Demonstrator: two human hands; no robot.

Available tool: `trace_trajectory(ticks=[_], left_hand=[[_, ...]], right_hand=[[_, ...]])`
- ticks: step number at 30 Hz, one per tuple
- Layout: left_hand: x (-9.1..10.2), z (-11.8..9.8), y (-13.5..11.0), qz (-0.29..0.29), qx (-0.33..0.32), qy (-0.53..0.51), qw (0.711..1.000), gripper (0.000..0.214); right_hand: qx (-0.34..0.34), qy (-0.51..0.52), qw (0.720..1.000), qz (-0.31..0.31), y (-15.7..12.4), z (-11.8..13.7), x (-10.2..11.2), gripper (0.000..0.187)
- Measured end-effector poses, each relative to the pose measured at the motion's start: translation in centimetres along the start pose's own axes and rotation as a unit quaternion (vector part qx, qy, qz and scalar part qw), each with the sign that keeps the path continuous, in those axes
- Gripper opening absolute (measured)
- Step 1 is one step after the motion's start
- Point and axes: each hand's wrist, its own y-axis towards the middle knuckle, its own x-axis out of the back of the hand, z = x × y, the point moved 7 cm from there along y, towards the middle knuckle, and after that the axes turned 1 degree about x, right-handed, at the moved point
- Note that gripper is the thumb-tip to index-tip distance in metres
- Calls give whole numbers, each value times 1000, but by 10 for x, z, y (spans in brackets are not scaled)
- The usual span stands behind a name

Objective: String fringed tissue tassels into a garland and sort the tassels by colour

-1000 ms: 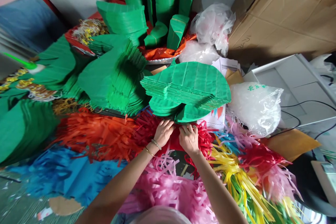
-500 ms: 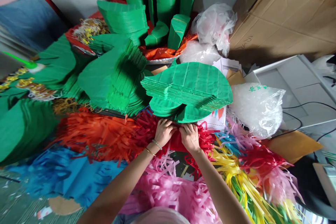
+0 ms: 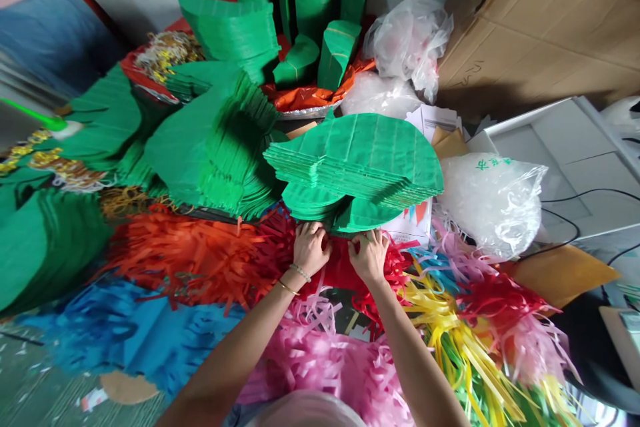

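My left hand, with a beaded bracelet and a thin bangle at its wrist, has its fingers curled on the upper edge of a red fringed sheet. A little to the right, my right hand pinches the same sheet, thumb against bent fingers. Part of the sheet's edge is hidden under my fingers. Just beyond both hands lies a stack of green leaf-shaped pieces, its lower pieces close to my fingertips. Pink fringed material spreads below, between my forearms.
Orange fringe and blue fringe lie to the left. More green stacks stand behind them. Yellow strips, a clear plastic bag, a white box and a large cardboard carton are at the right.
My hands have moved apart along the red sheet's edge: the right hand went right and the left slightly left. More red shows between them.
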Motion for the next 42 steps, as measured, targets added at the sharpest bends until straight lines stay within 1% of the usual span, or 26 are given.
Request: trace_trajectory(ticks=[3, 6, 9, 12, 14, 17, 20, 22, 24, 27, 30, 33, 35, 37, 38, 40, 41, 42], left_hand=[[1, 5, -1, -4, 12, -1, 1000, 6], [3, 8, -3, -4, 4, -7, 1000, 14], [3, 3, -7, -1, -26, -6, 1000, 24], [-3, -10, -12, 15, -86, -3, 996, 32], [-9, -20, -15, 26, -126, 0, 992, 33], [-15, -30, -16, 36, -159, 7, 987, 28], [-15, -35, -10, 44, -173, 12, 984, 27], [-10, -38, -6, 51, -173, 16, 984, 26], [-2, -42, -2, 56, -169, 20, 984, 24], [19, -49, 2, 62, -162, 28, 984, 22], [44, -59, 3, 70, -168, 37, 983, 21], [71, -69, 2, 76, -182, 53, 979, 22], [94, -77, 0, 74, -192, 66, 976, 25], [123, -84, -4, 72, -197, 84, 974, 26], [141, -87, -7, 71, -197, 97, 973, 26], [182, -91, -14, 61, -184, 131, 972, 26], [205, -92, -18, 44, -173, 145, 973, 25], [229, -92, -22, 12, -153, 156, 976, 24]], right_hand=[[-11, 8, 1000, -5, 1, -6, -1, 11], [8, 11, 1000, -7, -2, -6, 1, 11], [64, 6, 998, -6, -9, 5, 2, 17], [144, -2, 990, 3, -15, 18, -1, 18], [187, -10, 982, 10, -17, 23, -6, 18], [231, -17, 973, 18, -16, 24, -12, 24], [237, -15, 971, 21, -14, 23, -11, 22], [217, -10, 976, 22, -13, 22, -4, 20], [188, -1, 982, 27, -10, 20, 5, 19], [156, 16, 987, 47, -6, 15, 20, 23], [142, 28, 987, 76, -2, 5, 34, 21], [130, 29, 985, 107, -4, -6, 42, 20], [121, 31, 984, 124, -7, -11, 44, 23], [111, 37, 984, 137, -10, -14, 43, 28], [104, 41, 983, 143, -11, -15, 42, 30], [88, 50, 983, 151, -12, -18, 40, 32], [80, 54, 984, 152, -12, -19, 41, 33], [72, 59, 984, 149, -11, -20, 45, 35]])
